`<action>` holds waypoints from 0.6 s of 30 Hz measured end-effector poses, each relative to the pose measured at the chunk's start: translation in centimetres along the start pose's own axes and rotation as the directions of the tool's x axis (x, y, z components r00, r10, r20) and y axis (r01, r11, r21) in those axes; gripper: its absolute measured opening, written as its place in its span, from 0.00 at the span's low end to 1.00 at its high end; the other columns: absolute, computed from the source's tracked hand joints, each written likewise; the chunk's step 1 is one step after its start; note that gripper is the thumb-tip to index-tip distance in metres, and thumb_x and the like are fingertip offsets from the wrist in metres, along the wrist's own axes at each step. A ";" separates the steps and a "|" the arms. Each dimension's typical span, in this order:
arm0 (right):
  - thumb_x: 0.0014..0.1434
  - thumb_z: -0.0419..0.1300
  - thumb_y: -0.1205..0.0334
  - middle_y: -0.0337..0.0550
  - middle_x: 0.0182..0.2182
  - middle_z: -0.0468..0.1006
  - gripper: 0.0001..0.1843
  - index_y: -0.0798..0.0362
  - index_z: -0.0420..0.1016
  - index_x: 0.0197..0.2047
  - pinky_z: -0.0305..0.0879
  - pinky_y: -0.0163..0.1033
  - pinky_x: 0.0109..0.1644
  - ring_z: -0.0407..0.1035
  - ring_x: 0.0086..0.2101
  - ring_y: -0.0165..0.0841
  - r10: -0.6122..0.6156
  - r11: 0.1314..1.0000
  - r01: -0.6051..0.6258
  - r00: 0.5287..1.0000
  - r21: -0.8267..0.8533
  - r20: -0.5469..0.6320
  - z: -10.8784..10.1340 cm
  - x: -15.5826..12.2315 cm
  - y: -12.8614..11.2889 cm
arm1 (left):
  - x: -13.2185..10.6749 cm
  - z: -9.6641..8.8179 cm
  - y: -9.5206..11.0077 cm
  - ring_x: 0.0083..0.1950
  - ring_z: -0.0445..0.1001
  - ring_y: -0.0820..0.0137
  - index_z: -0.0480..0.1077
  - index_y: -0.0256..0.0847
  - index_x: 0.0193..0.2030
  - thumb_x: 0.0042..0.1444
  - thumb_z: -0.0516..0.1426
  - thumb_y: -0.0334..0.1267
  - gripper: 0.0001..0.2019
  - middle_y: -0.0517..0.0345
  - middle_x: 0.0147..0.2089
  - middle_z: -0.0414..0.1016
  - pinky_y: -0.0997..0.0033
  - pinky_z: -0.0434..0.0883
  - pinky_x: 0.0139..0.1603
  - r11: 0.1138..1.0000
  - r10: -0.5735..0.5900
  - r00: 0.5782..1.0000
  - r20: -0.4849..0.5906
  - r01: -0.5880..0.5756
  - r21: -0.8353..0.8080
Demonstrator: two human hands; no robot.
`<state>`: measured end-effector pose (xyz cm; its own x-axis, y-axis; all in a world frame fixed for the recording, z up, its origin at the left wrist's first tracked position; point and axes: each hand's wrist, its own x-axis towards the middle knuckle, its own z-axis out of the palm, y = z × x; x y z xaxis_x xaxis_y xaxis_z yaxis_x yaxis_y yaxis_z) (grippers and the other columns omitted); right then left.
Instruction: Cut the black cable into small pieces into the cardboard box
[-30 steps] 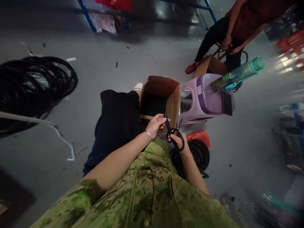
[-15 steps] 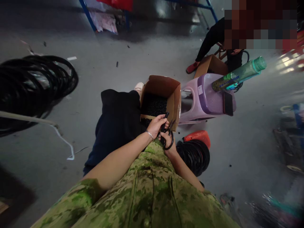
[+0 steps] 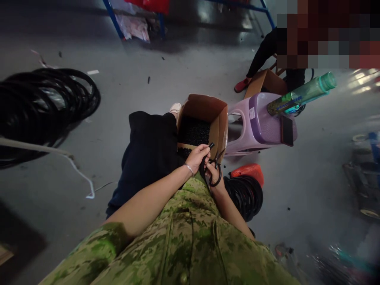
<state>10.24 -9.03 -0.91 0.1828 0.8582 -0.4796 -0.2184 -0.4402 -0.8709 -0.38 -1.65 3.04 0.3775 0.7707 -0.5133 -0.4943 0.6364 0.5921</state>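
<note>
My left hand [image 3: 196, 158] is closed around a short black tube-like piece [image 3: 211, 145], whose end sticks out past the thumb. Close on its right, my right hand [image 3: 214, 173] grips a pair of scissors [image 3: 219, 179] with large black loop handles; the dark blades point up and to the right. A black strip hangs between the two hands, and where it ends is hidden. Both hands are at the near edge of an open cardboard box [image 3: 218, 118]. Many small black pieces [image 3: 194, 130] lie in it.
To the right stands a purple stool [image 3: 264, 126] bearing a green bottle [image 3: 305, 93] and a dark phone [image 3: 287, 130]. Black tubing coils lie at far left [image 3: 59, 95] and beside my right arm [image 3: 246, 198], near a red bag [image 3: 249, 172]. Another person sits at upper right.
The scissors and my right hand have shifted slightly right, away from my left hand. The piece in my left hand is now tilted more to the right. The whole view has shifted slightly.
</note>
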 end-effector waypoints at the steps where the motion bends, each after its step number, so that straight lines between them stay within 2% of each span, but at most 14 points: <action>1: 0.49 0.64 0.50 0.40 0.27 0.76 0.15 0.53 0.70 0.28 0.58 0.33 0.23 0.68 0.24 0.29 -0.016 1.000 0.016 1.000 -0.004 -0.023 -0.5 0.2 -0.4 | 0.0 0.0 0.0 0.17 0.61 0.81 0.65 0.40 0.39 0.50 0.64 0.46 0.17 0.67 0.23 0.66 0.81 0.59 0.18 1.000 -0.009 1.000 0.009 0.009 0.006; 7: 0.48 0.65 0.53 0.39 0.26 0.76 0.15 0.55 0.74 0.36 0.62 0.34 0.27 0.70 0.25 0.29 -0.123 0.991 0.116 0.988 -0.070 -0.098 -2.4 1.7 -4.3 | 0.3 -0.2 -0.2 0.17 0.61 0.81 0.66 0.38 0.39 0.49 0.64 0.47 0.18 0.67 0.23 0.66 0.81 0.59 0.18 0.998 0.014 0.999 0.044 -0.017 0.068; 13: 0.48 0.65 0.54 0.37 0.25 0.75 0.14 0.55 0.75 0.35 0.65 0.35 0.28 0.69 0.24 0.29 -0.241 0.960 0.227 0.968 -0.166 -0.069 -1.6 3.9 -7.0 | 0.3 -0.3 -0.3 0.17 0.58 0.83 0.67 0.35 0.36 0.49 0.64 0.49 0.19 0.66 0.22 0.65 0.81 0.55 0.19 0.993 -0.005 0.989 0.147 -0.012 0.117; 18: 0.48 0.65 0.53 0.33 0.16 0.68 0.13 0.54 0.72 0.27 0.58 0.33 0.22 0.61 0.17 0.26 -0.154 0.962 0.143 0.988 -0.231 -0.030 -1.0 4.2 -7.9 | 0.2 -0.3 -0.4 0.17 0.57 0.83 0.67 0.34 0.33 0.47 0.66 0.50 0.20 0.65 0.22 0.66 0.80 0.53 0.19 0.989 -0.028 0.981 0.192 -0.001 0.149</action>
<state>13.70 -2.23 3.82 0.2429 0.9075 -0.3428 0.0372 -0.3618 -0.9315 -0.32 -1.78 2.50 0.5348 0.7440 -0.4007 -0.3726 0.6332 0.6784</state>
